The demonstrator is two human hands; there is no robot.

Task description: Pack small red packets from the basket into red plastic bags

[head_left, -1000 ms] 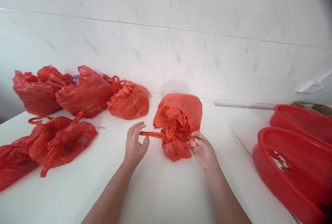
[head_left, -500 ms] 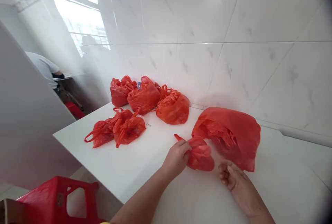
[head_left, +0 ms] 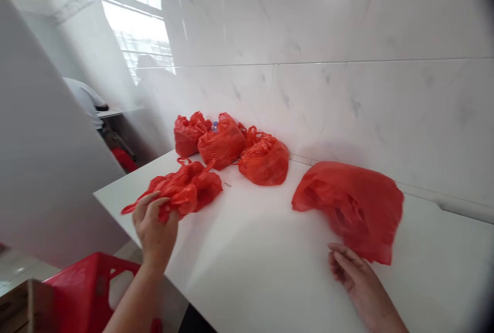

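Observation:
My left hand (head_left: 156, 227) is at the left end of the table, its fingers closed on a small knotted red plastic bag (head_left: 183, 199). That bag lies on or against other small red bags (head_left: 208, 185), and where one ends and another begins is hard to see. On the right, my right hand (head_left: 357, 281) is held above the table with fingers loosely bent and nothing in them. Just beyond it lies a large, crumpled red plastic bag (head_left: 358, 189), its mouth folds facing left.
Along the tiled wall stand several filled red bags (head_left: 264, 160), with a bottle top (head_left: 215, 126) between two. A red plastic stool (head_left: 83, 286) and a cardboard box (head_left: 29, 304) are below the white table (head_left: 254, 261). A person's sleeve (head_left: 83, 96) shows beyond the grey partition (head_left: 50, 142).
My left hand has carried the small red bag from mid-table leftward to the small bags there. My right hand stays near the large bag, its fingers slightly straighter. The view has turned a little left.

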